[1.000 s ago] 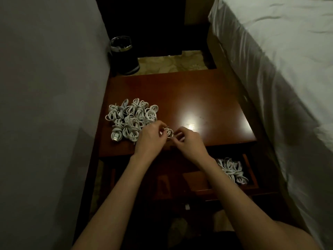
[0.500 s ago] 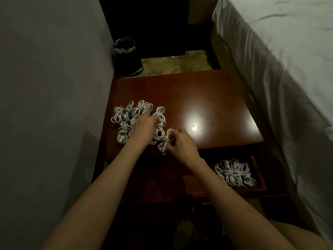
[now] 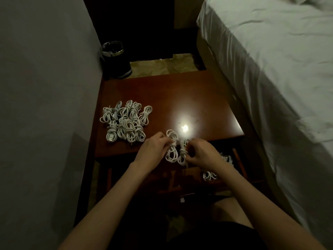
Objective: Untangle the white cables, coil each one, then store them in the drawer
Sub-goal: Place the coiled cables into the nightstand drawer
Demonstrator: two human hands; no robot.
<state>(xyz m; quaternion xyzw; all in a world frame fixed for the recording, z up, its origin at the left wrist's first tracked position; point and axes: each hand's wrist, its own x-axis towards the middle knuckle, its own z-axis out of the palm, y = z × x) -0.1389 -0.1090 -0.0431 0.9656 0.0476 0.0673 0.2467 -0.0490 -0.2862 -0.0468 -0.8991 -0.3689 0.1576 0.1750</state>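
Risk first: two coiled bundles are in hand at the front edge of the tabletop point(image 3: 180, 98), directly above the open drawer point(image 3: 237, 159). The left hand point(image 3: 153, 150) pinches the left bundle point(image 3: 172, 147) at its wrapped waist; the right hand point(image 3: 201, 156) has fingers curled round the right bundle point(image 3: 182, 152). The two bundles sit just beside each other, possibly touching; cannot tell whether any strand links them.

- If a loop of one is caught in the other, pulling the hands apart could drag a wrap loose and undo a coil.
- Both grips are fingertip grips on slick cable. A slip here drops a bundle past the tabletop edge, either into the drawer uncoiled or onto the dark floor beside it.
- The pile of white cables point(image 3: 124, 123) lies near the left forearm's path; a sweep back could scatter it.
- Low light and the glare spot on the wood make loose ends hard to see.

Stored coils point(image 3: 210, 175) already lie in the drawer, partly hidden by the right wrist.

Change from half a second earlier: the left hand was resting on the pile; it has now come off it, with a bundle, to meet the right hand. The pile looks more compact, and clear of both hands.
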